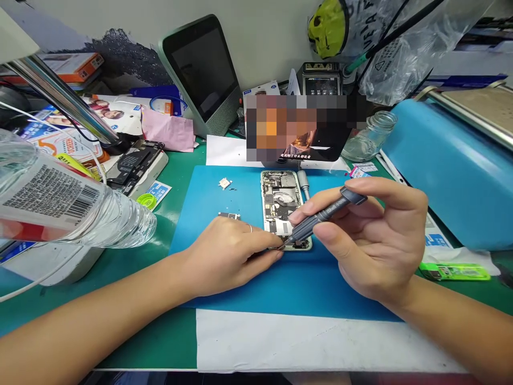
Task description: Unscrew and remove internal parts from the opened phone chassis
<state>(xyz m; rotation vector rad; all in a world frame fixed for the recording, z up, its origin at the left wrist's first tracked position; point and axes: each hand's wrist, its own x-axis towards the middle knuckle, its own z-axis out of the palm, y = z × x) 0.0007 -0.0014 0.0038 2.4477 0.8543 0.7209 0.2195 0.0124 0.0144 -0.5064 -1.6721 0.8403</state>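
An opened smartphone point(282, 200) lies on the blue mat point(200, 214), its inner parts bare. My left hand point(228, 254) is closed at the phone's lower left corner, thumb and forefinger pinching its edge. In my right hand point(372, 235) is a grey screwdriver point(316, 219), held aslant, with a finger on its end cap. Its tip points down at the phone's lower left corner, close to my left fingertips; exact contact is hard to see. A second grey screwdriver point(303, 182) rests along the phone's right side. Small metal pieces point(225, 183) lie on the mat's left.
A water bottle point(72, 198) juts in at left, near another opened phone point(136, 166). Behind stand a smart display point(204, 69), a partly blurred lit screen point(316, 144) and a glass jar point(371, 136). At right are a blue machine point(436, 171) and a green case point(457, 271).
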